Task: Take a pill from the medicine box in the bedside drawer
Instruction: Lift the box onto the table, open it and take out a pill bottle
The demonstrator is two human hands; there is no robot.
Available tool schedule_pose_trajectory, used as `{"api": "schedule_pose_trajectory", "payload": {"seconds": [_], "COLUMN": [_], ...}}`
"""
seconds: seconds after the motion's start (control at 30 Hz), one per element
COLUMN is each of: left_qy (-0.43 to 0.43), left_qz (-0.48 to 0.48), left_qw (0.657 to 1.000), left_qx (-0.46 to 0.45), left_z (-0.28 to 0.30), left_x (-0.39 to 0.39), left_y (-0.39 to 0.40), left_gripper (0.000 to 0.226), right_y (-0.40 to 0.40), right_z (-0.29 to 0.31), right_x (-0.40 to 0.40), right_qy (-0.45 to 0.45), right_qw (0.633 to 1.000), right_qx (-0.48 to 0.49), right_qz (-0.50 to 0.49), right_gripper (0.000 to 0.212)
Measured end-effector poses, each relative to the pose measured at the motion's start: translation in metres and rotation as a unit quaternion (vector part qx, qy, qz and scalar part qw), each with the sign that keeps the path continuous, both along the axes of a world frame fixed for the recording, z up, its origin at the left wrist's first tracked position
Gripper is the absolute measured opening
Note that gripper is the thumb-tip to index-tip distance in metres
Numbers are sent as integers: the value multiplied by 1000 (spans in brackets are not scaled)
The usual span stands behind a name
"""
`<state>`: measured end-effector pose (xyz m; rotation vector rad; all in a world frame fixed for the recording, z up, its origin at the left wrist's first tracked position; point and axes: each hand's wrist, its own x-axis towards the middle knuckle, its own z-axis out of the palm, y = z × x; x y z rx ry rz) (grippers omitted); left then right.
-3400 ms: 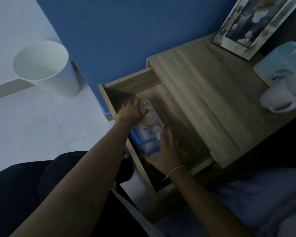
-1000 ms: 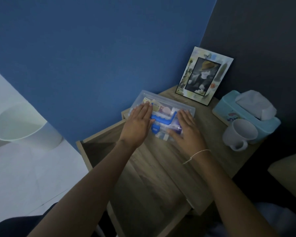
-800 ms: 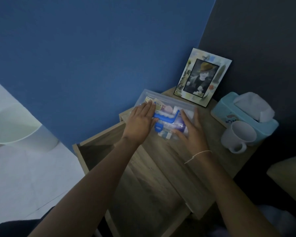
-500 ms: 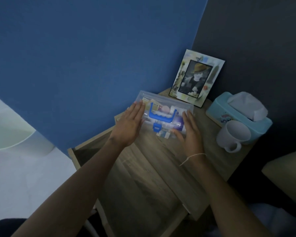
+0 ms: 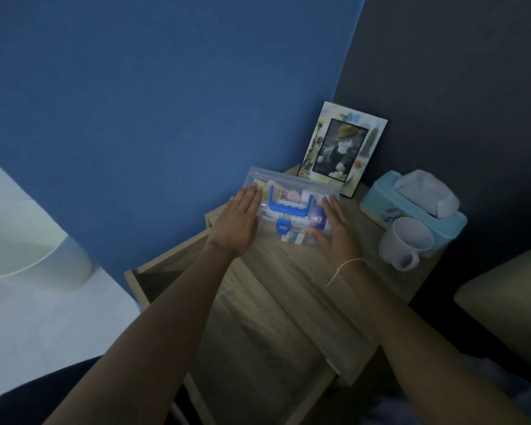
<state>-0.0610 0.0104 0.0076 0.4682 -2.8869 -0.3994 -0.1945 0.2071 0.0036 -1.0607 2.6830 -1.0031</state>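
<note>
from the head camera we see the clear medicine box (image 5: 292,210) lying flat on the wooden counter (image 5: 365,271), just ahead of us, its long axis running left to right and its blue clasp (image 5: 283,226) pointing back toward us. our left hand (image 5: 238,223) and right hand (image 5: 334,230) lie open and flat at its two ends, gripping nothing, about equally near the clasp; the bedside drawer (image 5: 172,271) gapes open below.
</note>
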Motion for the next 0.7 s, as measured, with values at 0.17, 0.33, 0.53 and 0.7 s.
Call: {"api": "schedule_pose_trajectory", "payload": {"seconds": [0.17,0.33,0.53,0.7], "left_qy": [82,168,126,143], "left_qz": [32,101,204,269], "left_qw": [996,979,919,759], "left_qx": [22,55,313,575], "left_z": [13,2,-14,-20], "left_x": [9,17,-3,-17], "left_y": [18,57,76,80], "left_gripper": [60,39,37,44], "right_y": [2,-7,-6,-4], "right_z": [16,21,8,3], "right_x": [-4,-7,-3,1], "right_qy": [22,80,86,98], "right_qw": [997,992,991,992], "right_qx": [68,91,79,52], "right_qz": [16,45,60,57], "right_gripper": [77,74,65,59]}}
